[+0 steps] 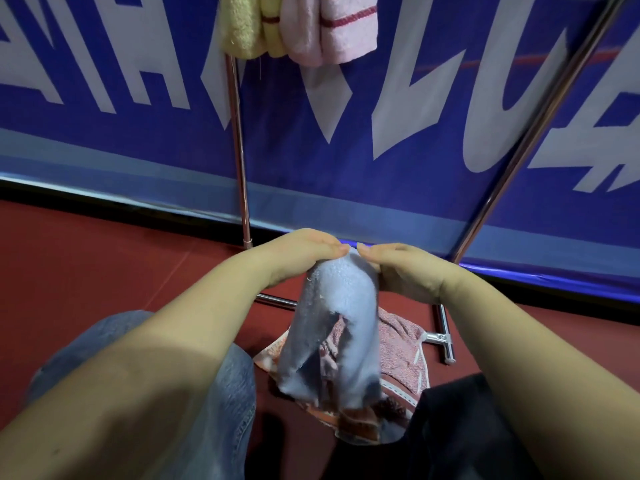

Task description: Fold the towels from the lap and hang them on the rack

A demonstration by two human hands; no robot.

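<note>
A light blue towel hangs folded over in front of me. My left hand and my right hand each pinch its top edge, fingertips almost meeting. Under it a pink patterned towel lies across my lap and spills toward the floor. The metal rack stands ahead; a yellow towel, a yellow striped towel and a pink striped towel hang from its top.
A blue banner with white letters stands behind the rack. The rack's right pole slants down to a foot bar on the red floor. My jeans-clad knee is at lower left, dark cloth at lower right.
</note>
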